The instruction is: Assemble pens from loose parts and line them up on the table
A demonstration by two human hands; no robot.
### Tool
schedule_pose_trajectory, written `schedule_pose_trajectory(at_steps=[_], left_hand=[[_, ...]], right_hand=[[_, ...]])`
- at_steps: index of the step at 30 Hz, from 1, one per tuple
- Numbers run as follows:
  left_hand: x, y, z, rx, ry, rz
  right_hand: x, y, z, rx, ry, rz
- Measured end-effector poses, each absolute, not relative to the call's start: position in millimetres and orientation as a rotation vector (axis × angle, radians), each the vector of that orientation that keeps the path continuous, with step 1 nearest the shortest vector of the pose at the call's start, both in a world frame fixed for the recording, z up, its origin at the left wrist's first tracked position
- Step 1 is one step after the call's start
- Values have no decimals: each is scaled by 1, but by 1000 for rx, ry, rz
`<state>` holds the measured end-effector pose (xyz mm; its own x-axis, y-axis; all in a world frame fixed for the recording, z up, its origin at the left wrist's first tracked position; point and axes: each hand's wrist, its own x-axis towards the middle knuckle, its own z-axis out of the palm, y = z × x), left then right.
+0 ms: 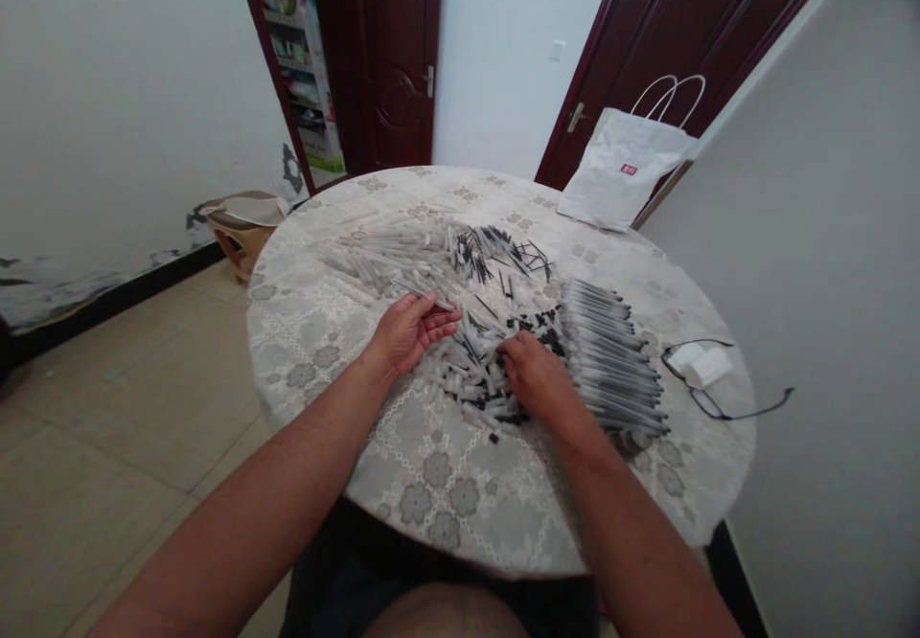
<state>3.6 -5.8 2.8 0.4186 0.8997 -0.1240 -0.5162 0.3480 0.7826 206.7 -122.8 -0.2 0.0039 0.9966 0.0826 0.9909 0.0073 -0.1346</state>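
Note:
My left hand point(411, 333) is turned palm up at the near edge of the loose clear pen barrels point(388, 257). Its thumb presses on the fingers, and a thin pen part seems to lie between them. In the heap of small white and black pen pieces point(471, 391), my right hand point(533, 372) points downward with its fingertips pinched together. Whatever those fingertips hold is hidden. Thin black refills point(493, 247) lie scattered beyond both hands. Just right of my right hand, finished-looking pens with black tips point(610, 360) are stacked in a neat row.
A round table with a patterned cloth point(438, 504) carries everything. Eyeglasses point(708, 408) and a white roll of paper point(701, 363) lie at the right. A white paper bag point(622, 169) stands at the far right edge. A brown stool point(244, 226) is beyond the left side.

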Motion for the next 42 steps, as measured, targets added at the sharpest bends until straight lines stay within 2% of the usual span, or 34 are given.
schedule_pose_trajectory(at_steps=[11, 26, 42], left_hand=[[3, -5, 2, 737, 606, 1006], [4, -7, 3, 755, 593, 981], [3, -6, 0, 782, 586, 956]], right_hand=[[222, -130, 11, -1978, -2037, 108], [196, -120, 3, -2369, -1985, -69], [183, -107, 3, -2440, -1857, -40]])
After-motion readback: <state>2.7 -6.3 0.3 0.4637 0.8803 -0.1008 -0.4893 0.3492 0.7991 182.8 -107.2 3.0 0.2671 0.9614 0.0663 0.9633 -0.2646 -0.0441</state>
